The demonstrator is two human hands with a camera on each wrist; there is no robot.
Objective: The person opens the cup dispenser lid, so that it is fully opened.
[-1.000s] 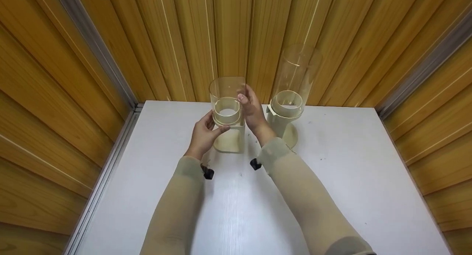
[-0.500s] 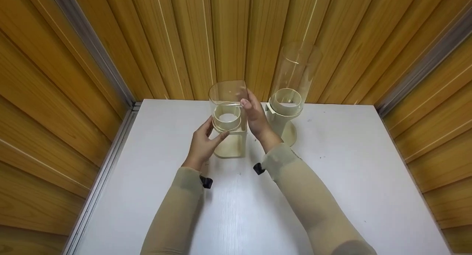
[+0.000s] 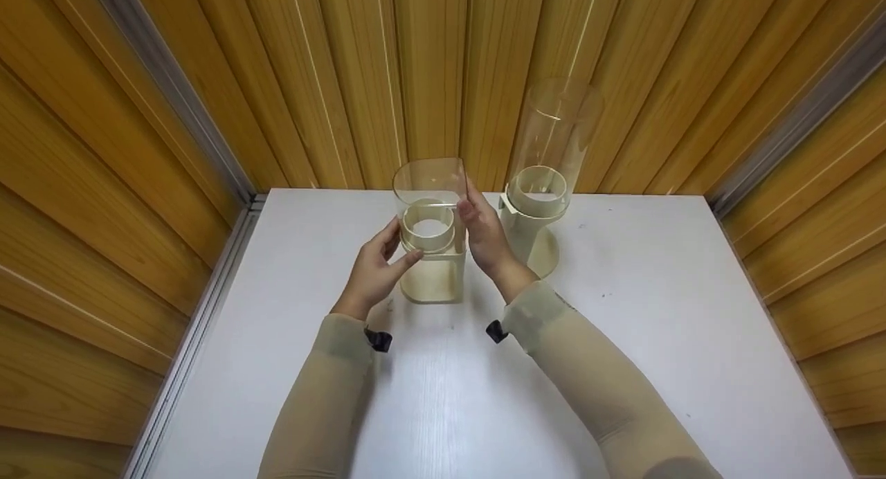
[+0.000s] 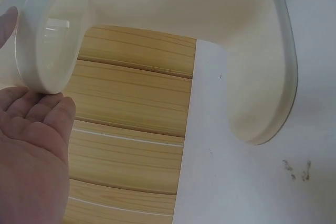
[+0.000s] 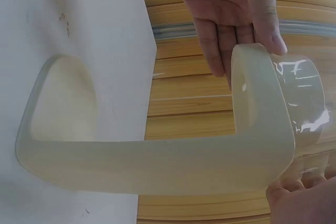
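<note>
A cream plastic stand [image 3: 430, 285], with a rounded base, an upright side and a ring at the top, stands at the middle of the white table. A clear, open-topped tube [image 3: 426, 176] fits over its ring. My left hand [image 3: 372, 271] holds the ring from the left, thumb at the near side and fingers farther round. On the right side, my right hand [image 3: 486, 235] grips the clear tube, with its thumb in front and its fingers partly hidden behind. In the right wrist view, fingers of the right hand [image 5: 304, 198] show through the tube.
A second cream stand [image 3: 519, 240] with a taller clear tube [image 3: 557, 133] stands close behind my right hand. The white table [image 3: 429, 396] is enclosed by wood-look panels [image 3: 429, 64] at the back and sides. A metal rail [image 3: 201, 327] runs along the left edge.
The held stand and its tube have come a little toward me, with both hands moving along. The right thumb has shifted down with the tube. The second stand keeps its place.
</note>
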